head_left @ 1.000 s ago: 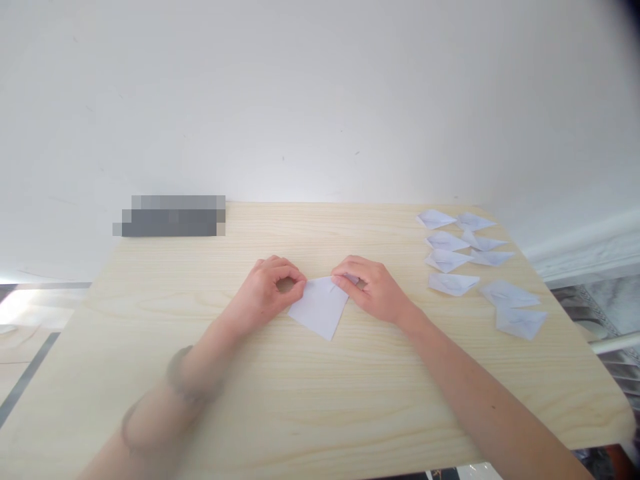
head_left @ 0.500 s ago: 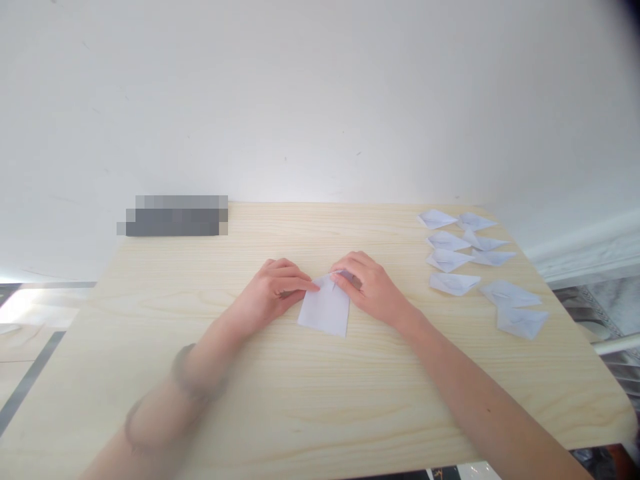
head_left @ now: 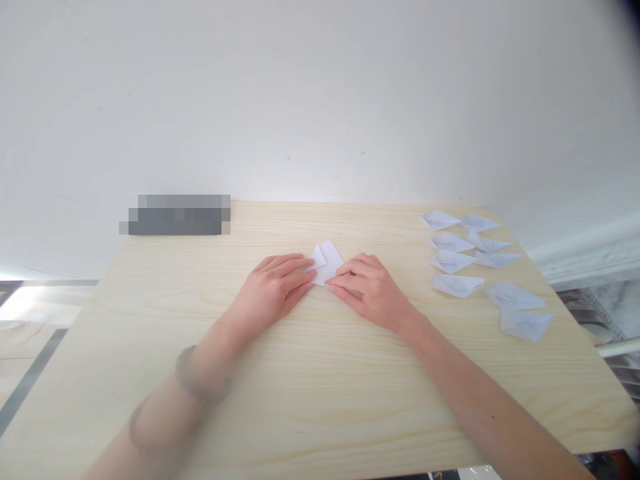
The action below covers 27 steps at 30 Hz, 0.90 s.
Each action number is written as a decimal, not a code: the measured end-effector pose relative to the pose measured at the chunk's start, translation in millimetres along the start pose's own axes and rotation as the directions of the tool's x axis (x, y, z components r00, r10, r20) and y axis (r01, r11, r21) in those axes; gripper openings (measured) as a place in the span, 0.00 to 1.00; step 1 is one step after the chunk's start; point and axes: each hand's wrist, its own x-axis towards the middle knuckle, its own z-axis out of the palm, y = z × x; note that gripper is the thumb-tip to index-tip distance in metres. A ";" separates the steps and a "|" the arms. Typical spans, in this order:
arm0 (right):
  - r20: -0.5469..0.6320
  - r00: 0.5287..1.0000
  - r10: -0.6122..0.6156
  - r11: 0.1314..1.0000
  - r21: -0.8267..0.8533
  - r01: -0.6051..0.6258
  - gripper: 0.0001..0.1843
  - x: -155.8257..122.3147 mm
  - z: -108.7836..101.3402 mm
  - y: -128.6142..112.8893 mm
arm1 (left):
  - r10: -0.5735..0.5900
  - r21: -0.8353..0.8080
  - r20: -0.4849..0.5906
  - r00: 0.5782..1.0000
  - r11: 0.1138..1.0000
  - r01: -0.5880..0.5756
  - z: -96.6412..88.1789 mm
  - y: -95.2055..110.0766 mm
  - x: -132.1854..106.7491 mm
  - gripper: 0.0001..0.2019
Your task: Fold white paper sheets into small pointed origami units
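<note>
A small folded white paper (head_left: pixel 327 261) lies on the light wooden table (head_left: pixel 320 387), near its middle. My left hand (head_left: pixel 273 288) rests flat beside it, fingers stretched out together, their tips pressing the paper's left edge. My right hand (head_left: pixel 370 291) presses down on the paper's near right edge, its fingers bent and held together. Only the far part of the paper shows beyond my fingertips; the rest is hidden under them.
Several folded white paper pieces (head_left: pixel 457 284) lie spread along the table's right side. A blurred grey patch (head_left: pixel 175 215) sits at the far left edge against the white wall. The floor shows past the table's left and right edges.
The paper was folded over away from me; its near half is gone from view and a small flap now points to the far side. Both hands slid slightly forward onto it.
</note>
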 end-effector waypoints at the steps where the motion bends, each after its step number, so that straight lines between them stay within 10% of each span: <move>1: -0.002 0.999 0.040 0.999 0.001 -0.040 0.09 0.1 0.2 0.9 | 0.000 0.020 0.010 1.000 1.000 -0.001 -0.1 1.6 0.0 0.12; 8: -0.093 0.947 0.309 0.950 0.075 -0.302 0.07 1.3 0.2 6.8 | -0.021 0.163 0.122 0.992 0.987 0.001 -1.6 20.1 0.9 0.19; 27: -0.165 0.904 0.395 0.909 -0.075 -0.411 0.06 4.6 9.8 5.6 | -0.075 0.263 0.208 0.975 0.965 0.018 -3.5 35.9 -3.9 0.22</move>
